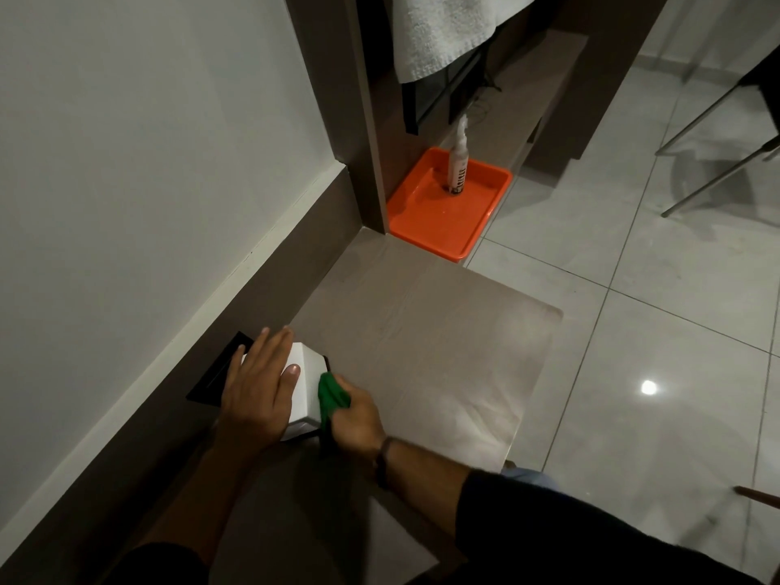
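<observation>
Pale floor tiles and a white wall frame the grey desk I look down on. Beyond its far corner sits an orange tray. Near me, by the wall, stands a white box. My left hand lies flat on its top, fingers straight. My right hand clutches a green cloth against the box's side. A bottle stands upright in the tray.
</observation>
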`<state>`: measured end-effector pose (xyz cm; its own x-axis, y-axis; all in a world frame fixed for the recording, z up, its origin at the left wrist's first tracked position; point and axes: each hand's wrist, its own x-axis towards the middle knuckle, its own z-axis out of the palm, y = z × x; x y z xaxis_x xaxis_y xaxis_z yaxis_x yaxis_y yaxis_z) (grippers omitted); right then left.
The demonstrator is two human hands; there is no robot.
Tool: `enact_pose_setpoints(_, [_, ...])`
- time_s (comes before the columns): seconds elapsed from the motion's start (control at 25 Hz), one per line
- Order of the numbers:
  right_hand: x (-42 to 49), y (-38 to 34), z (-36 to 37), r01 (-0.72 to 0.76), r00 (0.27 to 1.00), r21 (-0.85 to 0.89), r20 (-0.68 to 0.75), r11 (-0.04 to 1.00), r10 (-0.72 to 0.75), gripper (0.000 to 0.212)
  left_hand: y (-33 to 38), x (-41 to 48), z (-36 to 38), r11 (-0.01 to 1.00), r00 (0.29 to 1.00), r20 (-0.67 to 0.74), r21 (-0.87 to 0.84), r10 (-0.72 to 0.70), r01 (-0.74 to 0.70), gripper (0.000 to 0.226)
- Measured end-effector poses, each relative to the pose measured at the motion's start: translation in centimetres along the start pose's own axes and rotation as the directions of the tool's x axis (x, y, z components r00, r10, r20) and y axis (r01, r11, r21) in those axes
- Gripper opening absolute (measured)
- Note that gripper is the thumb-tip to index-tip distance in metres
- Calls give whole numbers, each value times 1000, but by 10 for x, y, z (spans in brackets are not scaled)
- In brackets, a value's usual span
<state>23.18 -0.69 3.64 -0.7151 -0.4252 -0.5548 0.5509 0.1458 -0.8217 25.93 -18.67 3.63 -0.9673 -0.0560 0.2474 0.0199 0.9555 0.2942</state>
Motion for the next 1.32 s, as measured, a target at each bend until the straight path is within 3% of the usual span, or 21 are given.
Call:
enact_pose_setpoints(0.12, [27, -43, 6, -26, 995, 18, -94, 1000, 28, 27, -3, 0, 1, 1000, 1000, 11, -5, -7, 7, 52])
enact_pose_setpoints(0.24, [9, -37, 14, 159, 986, -17, -57, 987, -160, 32, -11, -6, 9, 982, 991, -21, 133, 135, -132, 46])
enact_pose_setpoints(0.32, [-11, -5, 13, 167, 986, 6, -30, 986, -166, 41, -6, -3, 8, 994, 998, -12, 87, 59, -58, 48])
enact_pose_setpoints(0.4, [-17, 8, 6, 54, 998, 35, -25, 998, -53, 40, 1, 3, 1, 999, 999, 13, 10, -49, 49, 52])
enact_pose_setpoints(0.56, [34, -32, 0, -131, 990, 32, -57, 991, 133, 31, 4, 3, -2, 998, 996, 50, 17, -69, 68, 55])
enact_pose_setpoints(0.72, [20, -55, 5, 3, 999, 12, -40, 1000, -3, 36, 1, 5, -1, 989, 984, 98, 15, -147, 146, 56])
enact_pose_setpoints(0.8, [-22, -48, -5, 34, 999, 20, 25, 999, -35, 37, 1, 0, 1, 994, 991, 101, 66, -90, 84, 54])
enact_pose_setpoints(0.88, [-44, -37, -14, 23, 994, -30, 107, 999, -20, 42, 5, 1, -3, 990, 984, 115, 22, -138, 137, 58])
enact_pose_setpoints(1.04, [3, -42, -13, 35, 988, -162, 154, 986, -10, 52, 28, 2, -9, 892, 888, 90, 59, -451, 448, 75])
enact_pose_setpoints(1.16, [41, -57, 1, 108, 964, -316, 264, 943, -21, 38, 42, -4, -12, 732, 734, 14, 104, -678, 674, 69])
enact_pose_setpoints(1.24, [55, -58, 7, 146, 948, -404, 318, 903, -11, 42, 45, -3, -16, 663, 666, 13, 112, -746, 741, 65])
enact_pose_setpoints(1.32, [54, -65, 5, 156, 945, -426, 327, 891, -9, 47, 44, 0, -17, 661, 662, 43, 134, -748, 738, 65])
